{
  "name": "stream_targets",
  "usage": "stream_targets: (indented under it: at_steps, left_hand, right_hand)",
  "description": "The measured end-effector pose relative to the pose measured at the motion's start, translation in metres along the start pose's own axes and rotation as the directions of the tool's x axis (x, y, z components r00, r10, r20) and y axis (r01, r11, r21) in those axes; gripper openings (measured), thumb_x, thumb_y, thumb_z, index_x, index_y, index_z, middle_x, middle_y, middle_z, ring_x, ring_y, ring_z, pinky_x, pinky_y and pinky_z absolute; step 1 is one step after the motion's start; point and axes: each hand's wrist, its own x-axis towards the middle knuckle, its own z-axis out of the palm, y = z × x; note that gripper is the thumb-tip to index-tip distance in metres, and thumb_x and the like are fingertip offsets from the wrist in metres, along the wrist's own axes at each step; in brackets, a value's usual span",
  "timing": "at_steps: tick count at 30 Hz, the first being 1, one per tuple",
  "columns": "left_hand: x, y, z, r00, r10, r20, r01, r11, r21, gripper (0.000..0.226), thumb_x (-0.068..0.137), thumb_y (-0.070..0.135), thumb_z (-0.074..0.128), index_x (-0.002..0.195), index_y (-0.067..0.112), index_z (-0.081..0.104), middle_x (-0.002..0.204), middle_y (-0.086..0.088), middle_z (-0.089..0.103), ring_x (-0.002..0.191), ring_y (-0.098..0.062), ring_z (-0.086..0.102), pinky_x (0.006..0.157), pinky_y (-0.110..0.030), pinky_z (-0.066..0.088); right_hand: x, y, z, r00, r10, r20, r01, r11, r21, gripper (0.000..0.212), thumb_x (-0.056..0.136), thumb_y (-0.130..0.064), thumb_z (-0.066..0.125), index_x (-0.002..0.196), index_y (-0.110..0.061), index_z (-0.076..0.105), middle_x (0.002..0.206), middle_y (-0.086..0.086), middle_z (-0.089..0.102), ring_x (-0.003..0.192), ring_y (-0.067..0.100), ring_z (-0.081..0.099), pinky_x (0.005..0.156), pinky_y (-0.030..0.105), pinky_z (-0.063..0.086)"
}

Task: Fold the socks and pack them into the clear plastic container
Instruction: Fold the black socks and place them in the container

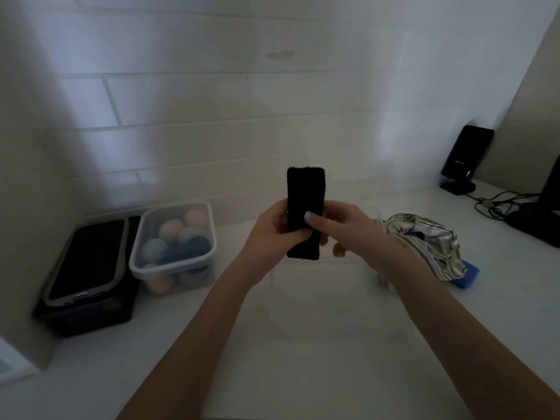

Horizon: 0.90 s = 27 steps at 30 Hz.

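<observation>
A black sock [305,192], folded into a flat upright strip, is held above the white counter in the middle of the view. My left hand [269,234] grips its lower left side. My right hand [342,228] holds its right side, thumb pressed on the front. A clear plastic container [138,256] stands at the left, holding several rolled socks in pink, light blue and dark blue. A faint clear box [377,219] seems to lie under my hands; its outline is hard to make out.
A black box with a phone-like device [88,262] on top sits at the far left. Striped cloth [424,237] lies on a blue item [468,275] at the right. A black speaker [466,159] and cables [497,204] stand at the back right. A tiled wall runs behind.
</observation>
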Motion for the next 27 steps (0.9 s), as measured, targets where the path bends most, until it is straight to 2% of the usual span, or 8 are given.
stream_targets:
  at_steps: [2,6,10,12,18,22,25,27]
  left_hand:
    - [0.001,0.000,-0.001,1.000,-0.010,0.005,0.010,1.000,-0.018,0.039,0.081,-0.011,0.058,0.099,0.023,0.062,0.081,0.013,0.075,0.081,-0.006,0.070,0.073,-0.019,0.054]
    - [0.001,-0.001,0.001,0.997,-0.082,-0.008,0.082,0.995,-0.064,0.015,0.089,0.014,0.057,0.092,0.022,0.068,0.081,0.009,0.076,0.084,-0.010,0.071,0.077,-0.021,0.055]
    - [0.001,-0.002,0.003,0.996,-0.094,-0.002,0.094,0.995,-0.021,0.017,0.091,0.007,0.052,0.092,0.018,0.066,0.071,0.013,0.074,0.074,-0.003,0.070,0.067,-0.015,0.053]
    - [0.000,-0.002,0.003,0.997,-0.082,-0.004,0.082,0.997,-0.008,0.019,0.090,0.005,0.052,0.092,0.019,0.065,0.071,0.012,0.074,0.073,-0.004,0.070,0.066,-0.017,0.054]
    - [0.000,-0.003,0.004,0.997,-0.072,0.022,0.072,0.997,-0.002,0.023,0.084,-0.001,0.059,0.095,0.019,0.065,0.075,0.012,0.075,0.075,-0.003,0.069,0.069,-0.019,0.055]
    - [-0.001,-0.006,0.004,0.994,-0.087,0.063,0.082,0.993,0.081,0.022,0.082,0.000,0.063,0.096,0.017,0.065,0.075,0.011,0.075,0.074,-0.006,0.070,0.068,-0.019,0.054]
    - [-0.002,-0.005,0.004,0.991,-0.110,0.072,0.100,0.986,0.137,0.020,0.082,0.001,0.062,0.090,0.019,0.066,0.075,0.011,0.075,0.076,-0.006,0.070,0.070,-0.019,0.055]
    - [-0.003,-0.004,0.005,0.990,-0.117,0.072,0.105,0.983,0.148,0.014,0.084,0.005,0.062,0.091,0.017,0.067,0.079,0.008,0.075,0.079,-0.010,0.071,0.073,-0.024,0.057]
  right_hand:
    - [-0.001,0.001,-0.001,0.994,-0.092,-0.058,0.097,0.993,0.074,0.007,0.086,-0.023,0.064,0.092,-0.025,0.064,0.086,-0.002,0.062,0.056,0.004,0.053,0.044,0.020,0.038]
    - [0.000,0.003,-0.005,0.984,-0.158,-0.077,0.172,0.960,0.222,0.008,0.085,-0.012,0.064,0.086,-0.020,0.064,0.078,0.002,0.059,0.065,0.011,0.048,0.052,0.021,0.032]
    - [0.005,0.011,-0.007,0.975,-0.224,0.007,0.204,0.900,0.386,0.015,0.075,-0.007,0.064,0.088,-0.014,0.060,0.082,0.001,0.065,0.077,0.017,0.058,0.072,0.033,0.043]
    - [0.005,0.014,-0.009,0.963,-0.263,0.051,0.214,0.870,0.444,0.021,0.076,-0.001,0.062,0.094,-0.012,0.060,0.088,0.001,0.068,0.083,0.021,0.059,0.076,0.033,0.046]
    - [0.005,0.015,-0.011,0.966,-0.254,-0.057,0.252,0.859,0.445,0.026,0.075,-0.006,0.066,0.100,-0.011,0.063,0.096,0.006,0.068,0.093,0.025,0.059,0.086,0.042,0.045]
    - [0.001,0.012,-0.013,0.974,-0.222,-0.037,0.213,0.855,0.474,0.021,0.087,0.001,0.057,0.097,-0.017,0.062,0.083,-0.004,0.071,0.080,0.016,0.067,0.073,0.032,0.054]
    - [0.001,0.011,-0.009,0.986,-0.169,-0.008,0.156,0.886,0.437,0.019,0.083,-0.009,0.066,0.099,-0.019,0.066,0.092,0.009,0.067,0.086,0.027,0.061,0.078,0.046,0.046]
    - [0.001,0.011,-0.007,0.982,-0.182,-0.043,0.184,0.890,0.418,0.018,0.071,-0.021,0.074,0.089,-0.022,0.073,0.091,0.018,0.063,0.085,0.031,0.052,0.077,0.047,0.039]
